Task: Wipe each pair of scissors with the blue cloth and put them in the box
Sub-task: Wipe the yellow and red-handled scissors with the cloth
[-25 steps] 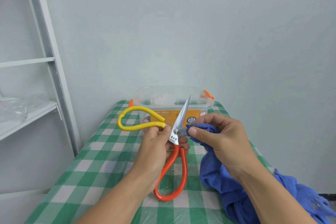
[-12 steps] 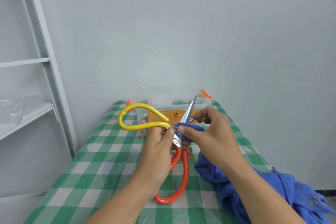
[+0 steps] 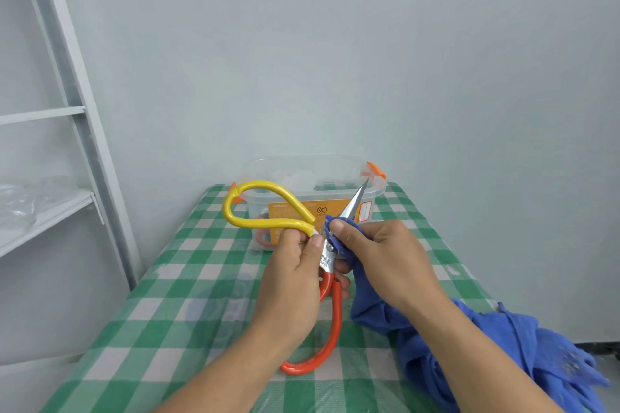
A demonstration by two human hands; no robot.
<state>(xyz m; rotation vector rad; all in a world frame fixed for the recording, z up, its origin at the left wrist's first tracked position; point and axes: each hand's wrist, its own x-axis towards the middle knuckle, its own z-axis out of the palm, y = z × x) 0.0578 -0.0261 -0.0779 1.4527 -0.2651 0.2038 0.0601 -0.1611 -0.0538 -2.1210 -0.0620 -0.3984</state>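
A: Log the hands first. What was each doing?

B: Left hand (image 3: 295, 265) was closed around the scissors (image 3: 327, 258) at the pivot, thumb pressed on the flat of the blade near the stamped lettering. My reading: gripping at the pivot kept the tool rigid and fingers off the edge. Right hand (image 3: 385, 261) pinched a fold of the blue cloth (image 3: 342, 231) between thumb and fingers, wrapped round the blades just above the pivot.

A: Why that placement?

B: Likely so the fold could be drawn along the steel toward the tip, away from the holding hand. A judgement only.

A: Appearance of the scissors?

B: One yellow handle loop at 10 o'clock from the left hand, one orange loop at 6 o'clock, hanging toward the worktop (image 3: 188, 278). Blades together, bright steel, point aimed at 1 o'clock. Held in the air above the check-covered worktop, not in the box.

A: And further out?

B: Rest of the cloth trailed to 4 o'clock, off the worktop's right edge. Clear box (image 3: 302, 174) at 12 o'clock, lid off, orange clips; something reddish showed through its wall, too blurred to identify.
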